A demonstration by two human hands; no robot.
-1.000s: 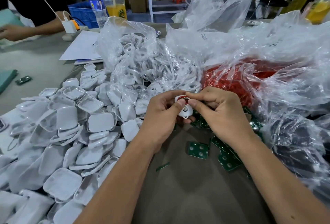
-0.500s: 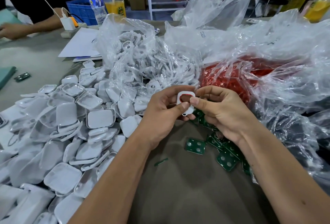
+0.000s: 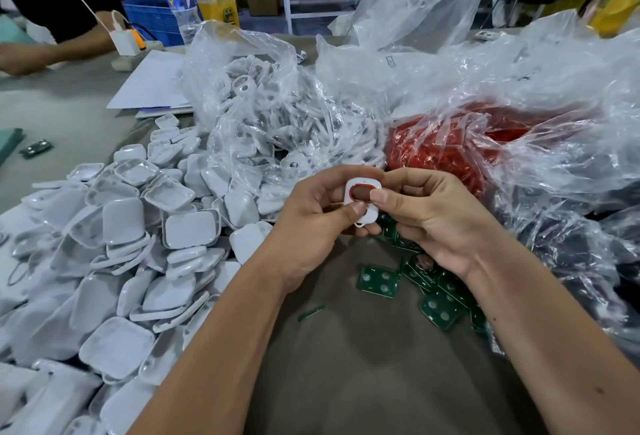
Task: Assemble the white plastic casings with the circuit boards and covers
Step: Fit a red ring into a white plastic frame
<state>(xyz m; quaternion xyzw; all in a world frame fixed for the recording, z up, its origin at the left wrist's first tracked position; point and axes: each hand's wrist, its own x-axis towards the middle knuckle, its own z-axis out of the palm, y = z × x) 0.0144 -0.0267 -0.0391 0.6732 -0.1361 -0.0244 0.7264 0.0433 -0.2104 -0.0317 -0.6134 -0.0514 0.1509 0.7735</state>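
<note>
Both hands hold one small white casing [image 3: 364,188] with a red button showing in its oval opening, above the table's middle. My left hand [image 3: 313,226] grips it from the left, thumb on its lower face. My right hand [image 3: 433,219] pinches it from the right, thumb tip on the red button. Green circuit boards [image 3: 379,280] lie scattered on the table below and right of my hands. A large heap of white plastic covers [image 3: 121,261] fills the left side.
A clear bag of white casings [image 3: 277,122] sits behind my hands, a clear bag of red buttons [image 3: 450,143] to its right. Crumpled plastic [image 3: 571,244] lines the right edge. Another person's arm [image 3: 52,50], papers, a bottle and a drink cup stand at the far left.
The casing has been raised slightly and tilted upright, so its red button faces me. My right thumb now presses on the button. The camera view shifted a little.
</note>
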